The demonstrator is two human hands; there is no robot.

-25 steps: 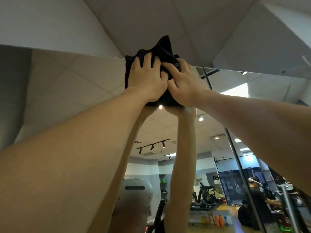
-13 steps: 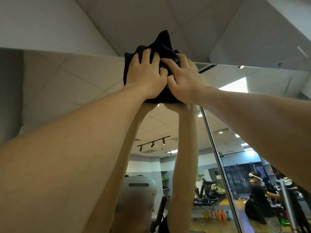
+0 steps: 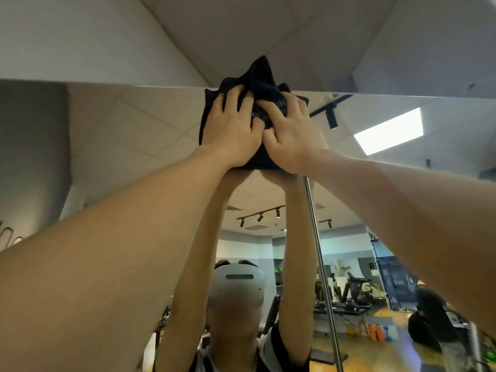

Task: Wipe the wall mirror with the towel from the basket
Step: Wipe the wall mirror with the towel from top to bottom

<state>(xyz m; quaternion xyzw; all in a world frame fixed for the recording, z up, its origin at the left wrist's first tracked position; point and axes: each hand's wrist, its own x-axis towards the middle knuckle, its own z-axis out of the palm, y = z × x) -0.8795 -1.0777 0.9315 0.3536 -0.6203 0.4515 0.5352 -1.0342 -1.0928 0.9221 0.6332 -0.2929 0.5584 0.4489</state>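
Pressing a bunched black towel (image 3: 257,79) against the wall mirror (image 3: 134,135) at its top edge, both arms stretched overhead. Left hand (image 3: 232,130) laid over the left half of the cloth, fingers a little apart and bent at the tips into the folds, gripping the fabric. Right hand (image 3: 292,132) set just beside it, thumbs touching, fingers curled over the upper right of the bundle and holding it to the glass. One pointed corner of the towel sticking up past the mirror's top edge onto the white wall (image 3: 80,36) above; lower edge of the cloth hidden under the heels of both hands. Faint pale lettering on the towel between the two hands, with something like an "H" near the right fingertips; too creased and dim to read further.

Reflected in the glass below the hands: two raised forearms and a white headset (image 3: 237,285) with a dark slot on its front. Running down the glass from under the right hand, a thin metal seam (image 3: 320,264) between mirror panels. Reflected further back: ceiling tiles, a bright rectangular ceiling light (image 3: 389,130) towards the right edge, black track spotlights (image 3: 260,217), gym machines (image 3: 351,294) and a dark wall sign beginning with "R", remainder cut off behind the right arm.
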